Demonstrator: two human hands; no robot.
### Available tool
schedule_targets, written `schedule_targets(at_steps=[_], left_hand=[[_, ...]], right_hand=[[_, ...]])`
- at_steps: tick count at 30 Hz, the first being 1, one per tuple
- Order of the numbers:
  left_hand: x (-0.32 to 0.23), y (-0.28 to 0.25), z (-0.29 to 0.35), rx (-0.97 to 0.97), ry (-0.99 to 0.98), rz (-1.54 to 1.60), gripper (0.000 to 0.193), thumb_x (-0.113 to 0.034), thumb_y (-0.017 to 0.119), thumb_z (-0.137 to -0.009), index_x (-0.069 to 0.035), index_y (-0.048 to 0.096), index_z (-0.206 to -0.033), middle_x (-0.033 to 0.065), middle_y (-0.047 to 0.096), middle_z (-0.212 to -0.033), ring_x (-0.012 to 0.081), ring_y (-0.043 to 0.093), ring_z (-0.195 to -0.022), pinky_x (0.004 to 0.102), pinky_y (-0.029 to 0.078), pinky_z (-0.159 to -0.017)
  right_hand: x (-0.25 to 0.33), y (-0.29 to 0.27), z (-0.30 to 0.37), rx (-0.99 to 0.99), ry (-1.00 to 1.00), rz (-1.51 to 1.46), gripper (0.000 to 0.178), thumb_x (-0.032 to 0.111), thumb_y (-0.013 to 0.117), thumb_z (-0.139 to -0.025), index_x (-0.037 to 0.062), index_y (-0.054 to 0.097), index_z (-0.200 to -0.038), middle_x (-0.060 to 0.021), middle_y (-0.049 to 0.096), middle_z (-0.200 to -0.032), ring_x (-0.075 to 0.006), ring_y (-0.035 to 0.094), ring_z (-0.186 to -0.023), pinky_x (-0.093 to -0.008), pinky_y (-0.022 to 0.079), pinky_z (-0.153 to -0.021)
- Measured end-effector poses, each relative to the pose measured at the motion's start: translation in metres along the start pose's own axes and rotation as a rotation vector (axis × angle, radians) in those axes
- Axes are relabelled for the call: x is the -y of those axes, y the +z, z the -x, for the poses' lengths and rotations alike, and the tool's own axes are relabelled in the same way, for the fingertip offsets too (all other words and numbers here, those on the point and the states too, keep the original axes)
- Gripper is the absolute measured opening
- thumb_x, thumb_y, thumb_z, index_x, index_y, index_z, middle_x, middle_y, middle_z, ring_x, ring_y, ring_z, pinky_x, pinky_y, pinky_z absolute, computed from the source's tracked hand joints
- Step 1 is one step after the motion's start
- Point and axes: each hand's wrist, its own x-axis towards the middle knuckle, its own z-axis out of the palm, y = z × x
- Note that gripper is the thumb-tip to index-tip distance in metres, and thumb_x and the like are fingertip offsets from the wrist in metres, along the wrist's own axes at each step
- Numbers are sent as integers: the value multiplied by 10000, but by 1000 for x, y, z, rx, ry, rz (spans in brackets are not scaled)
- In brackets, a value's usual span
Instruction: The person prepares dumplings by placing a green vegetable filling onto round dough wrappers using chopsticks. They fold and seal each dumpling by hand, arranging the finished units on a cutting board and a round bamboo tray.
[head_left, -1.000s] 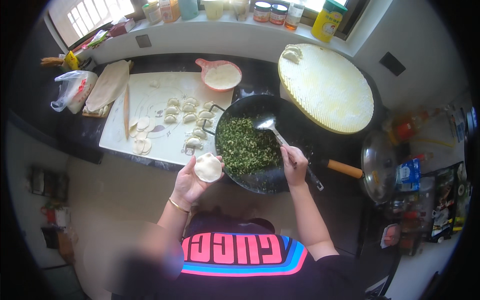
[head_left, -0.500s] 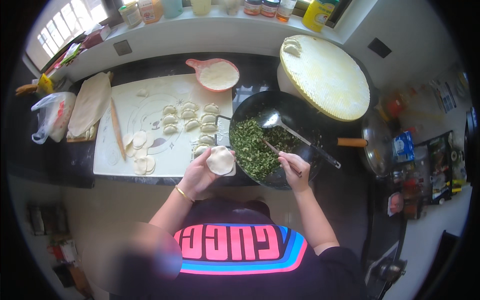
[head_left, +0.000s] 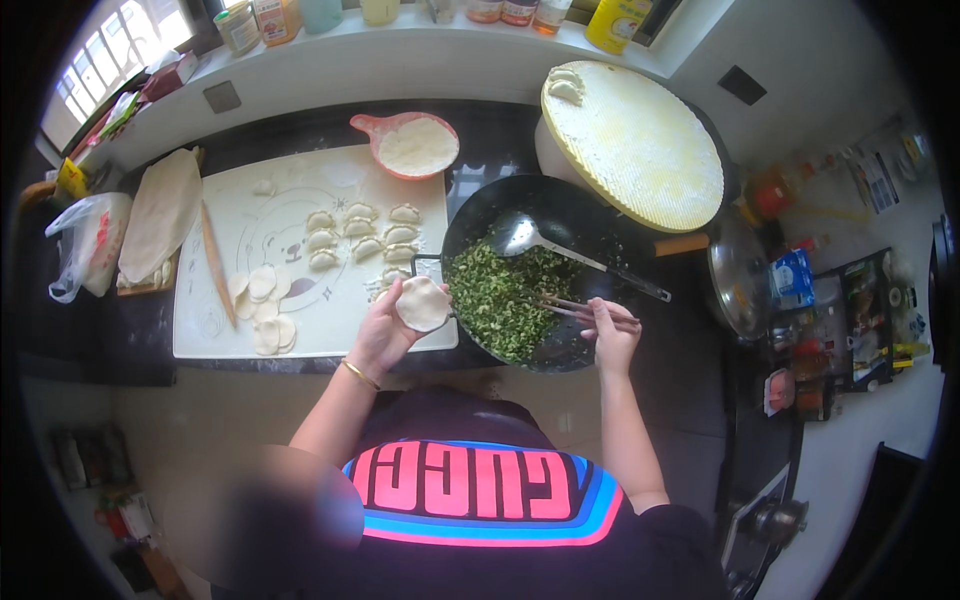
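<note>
Chopsticks (head_left: 622,321) now lie flatter in the head view, tips at the green filling (head_left: 505,300), gripped in the right hand (head_left: 613,342); left hand (head_left: 382,335) fingers cradle a dough wrapper (head_left: 423,304) beside the wok (head_left: 563,353) (probably light, soft, tearable), best supported underneath.

A yellow canister (head_left: 617,23) stands on the windowsill (head_left: 400,33).

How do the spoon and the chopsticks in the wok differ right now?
The spoon is shiny metal with a broad bowl; the chopsticks are thin, brown sticks.
The spoon lies untouched, its handle crossing the rim of the wok; the chopsticks are held in the right hand.
Both reach into the wok, at the green filling.
</note>
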Motion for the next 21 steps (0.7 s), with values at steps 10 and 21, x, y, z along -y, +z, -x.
schedule_targets(at_steps=[10, 21], left_hand=[[16, -8, 7, -12, 85, 128, 494, -391, 297, -957, -6, 399, -1250, 213, 423, -1294, 363, 406, -1210, 501, 347, -999], [14, 30, 12, 108, 132, 217, 652, -457, 249, -949, 97, 298, -1289, 267, 393, -1299, 357, 396, -1219, 459, 303, -1043]], right_hand=[[-32, 37, -33, 15, 286, -254, 234, 219, 664, -817, -6, 621, -867, -111, 658, -774, -198, 647, -611, -233, 496, -457], [-46, 30, -58, 8, 572, -475, 261, 225, 633, -839, -30, 603, -885, -134, 638, -815, -258, 652, -677, -196, 507, -475]])
